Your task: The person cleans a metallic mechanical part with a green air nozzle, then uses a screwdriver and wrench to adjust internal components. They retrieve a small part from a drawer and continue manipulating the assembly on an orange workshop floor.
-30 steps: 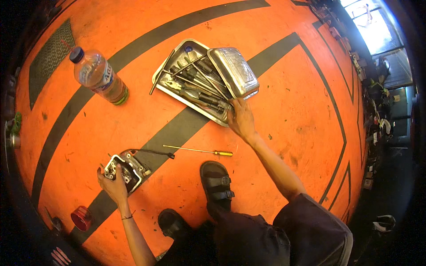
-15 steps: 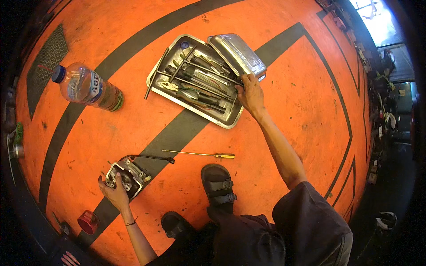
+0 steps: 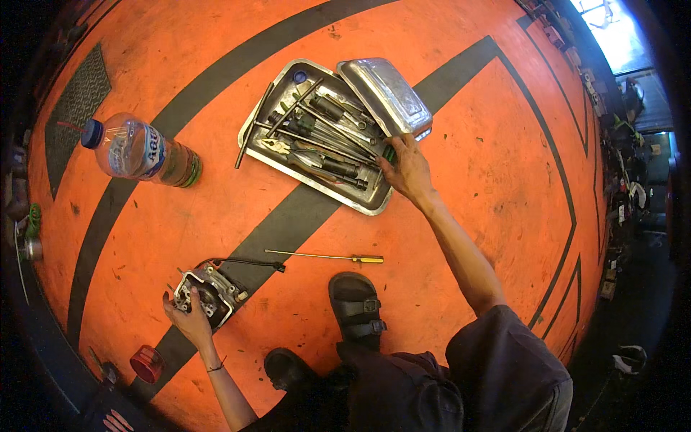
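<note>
My left hand (image 3: 191,319) grips a metal engine cylinder head (image 3: 209,294) on the floor, thumb over its open cavity and fingers round its left side. A black cable runs from its far side. My right hand (image 3: 409,170) is at the right edge of a metal tray (image 3: 317,189), thumb and fingers closed round a dark green handle (image 3: 389,153); the rest of that tool cannot be made out. Inside the tray lie T-handle wrenches (image 3: 294,107), pliers (image 3: 275,145), sockets and several other hand tools. An upturned metal lid (image 3: 385,93) rests against the tray's far right side.
A yellow-handled screwdriver (image 3: 367,259) lies on the orange floor between the tray and my sandals (image 3: 358,306). A large plastic bottle (image 3: 144,150) lies at the left, a red cup (image 3: 146,363) at the lower left. Assorted items line the right wall.
My right hand has shifted slightly down and left and now has a green handle in it. T-handle wrenches in the tray have shifted and lie lower. My left hand stays on the cylinder head.
</note>
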